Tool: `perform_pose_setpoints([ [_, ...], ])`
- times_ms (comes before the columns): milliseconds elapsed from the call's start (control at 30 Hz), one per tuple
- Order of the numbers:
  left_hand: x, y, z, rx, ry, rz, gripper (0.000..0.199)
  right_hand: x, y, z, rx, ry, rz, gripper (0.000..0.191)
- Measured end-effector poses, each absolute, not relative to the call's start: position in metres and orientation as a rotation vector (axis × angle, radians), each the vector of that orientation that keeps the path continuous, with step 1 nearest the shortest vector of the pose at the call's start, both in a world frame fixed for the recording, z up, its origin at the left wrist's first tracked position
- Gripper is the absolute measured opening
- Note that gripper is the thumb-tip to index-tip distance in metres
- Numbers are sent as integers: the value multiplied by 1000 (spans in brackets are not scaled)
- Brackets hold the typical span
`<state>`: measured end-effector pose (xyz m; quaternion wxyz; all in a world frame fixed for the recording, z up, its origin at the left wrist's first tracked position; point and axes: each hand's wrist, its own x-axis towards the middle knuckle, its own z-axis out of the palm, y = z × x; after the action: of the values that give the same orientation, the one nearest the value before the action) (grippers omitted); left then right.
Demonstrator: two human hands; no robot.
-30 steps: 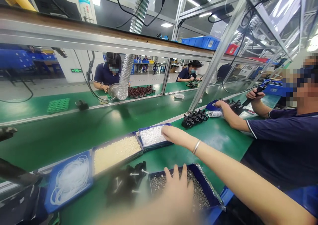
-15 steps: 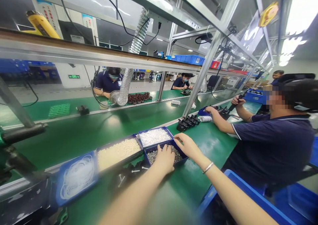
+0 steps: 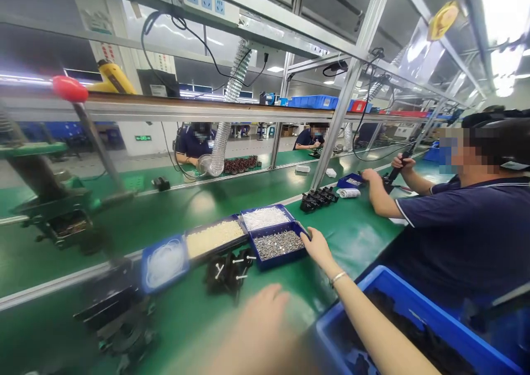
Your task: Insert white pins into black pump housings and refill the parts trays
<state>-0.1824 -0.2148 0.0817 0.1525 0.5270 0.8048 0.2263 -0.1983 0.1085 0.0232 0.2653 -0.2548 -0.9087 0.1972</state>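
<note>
My right hand [image 3: 318, 249], with a bracelet at the wrist, grips the right edge of a blue box [image 3: 276, 260] with its fingertips. Small metal screws [image 3: 278, 244] fill this box. Nearer to me, my left hand [image 3: 265, 314] is over the green bench top, smeared by motion; its fingers and anything in them cannot be made out. Behind the screws is a box of thin white pieces [image 3: 265, 217]. To its left stand a tray of small cream-coloured pieces [image 3: 215, 237] and a blue tray of clear looped tubing [image 3: 165, 262]. Black parts with white pins [image 3: 227, 273] lie left of the screws.
A hand press with a red knob [image 3: 70, 89] stands at left. A large blue crate [image 3: 375, 278] with black parts is at lower right. A co-worker [image 3: 464, 226] sits at right beside a row of black parts [image 3: 318, 199]. A metal shelf frame [image 3: 343, 93] crosses above.
My left hand has come out of the screw box and back toward me. My right hand remains at the box's right edge. The view has shifted, showing more of the press and crate.
</note>
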Motion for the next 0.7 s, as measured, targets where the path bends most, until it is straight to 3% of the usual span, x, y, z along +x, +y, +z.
perform_pose_setpoints([
  [133,-204,-195,83,1322,2581,670,73,-206,126,25,-770,-2579,645,22],
  [333,-260,-127,63,1354,2655,506,107,-181,132,29,-859,-2617,842,23],
  [500,-281,-100,45,1445,2564,408,111,-149,133,21,-971,-2455,1110,26],
  [700,-274,-94,47,1259,2551,570,121,-123,132,16,-1019,-2150,1414,15],
])
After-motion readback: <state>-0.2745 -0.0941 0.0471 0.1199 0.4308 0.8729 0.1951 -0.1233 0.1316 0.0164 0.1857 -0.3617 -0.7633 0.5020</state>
